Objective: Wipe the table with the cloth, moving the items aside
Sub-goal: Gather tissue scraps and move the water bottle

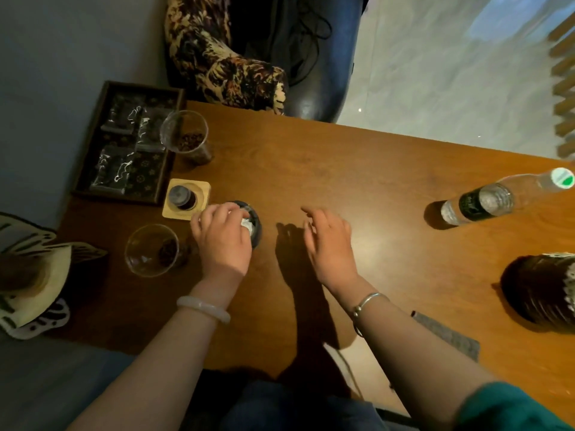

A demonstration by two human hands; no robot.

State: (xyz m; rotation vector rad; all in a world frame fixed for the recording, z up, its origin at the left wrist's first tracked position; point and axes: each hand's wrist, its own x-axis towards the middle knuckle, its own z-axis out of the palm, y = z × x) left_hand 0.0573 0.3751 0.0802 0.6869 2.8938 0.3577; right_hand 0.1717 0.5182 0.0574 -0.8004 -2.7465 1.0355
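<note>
At left of the worktop (311, 169), left hand (222, 241) grips a dish (257, 236), right hand (329, 244) hovers slack and empty, cloth (445, 334) lies untouched by the near edge; clearing underway, wiping seemingly not begun.

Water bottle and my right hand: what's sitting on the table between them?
Nothing. In the head view, the wooden table between the right hand and the water bottle is bare.

The desk (342, 169) is smooth wood with a soft sheen. The left hand (222, 241) grips a dark glossy bowl (256, 233) of crumpled white paper (248, 224); right of the right hand (329, 244) lies matt grey cloth (445, 334).
</note>
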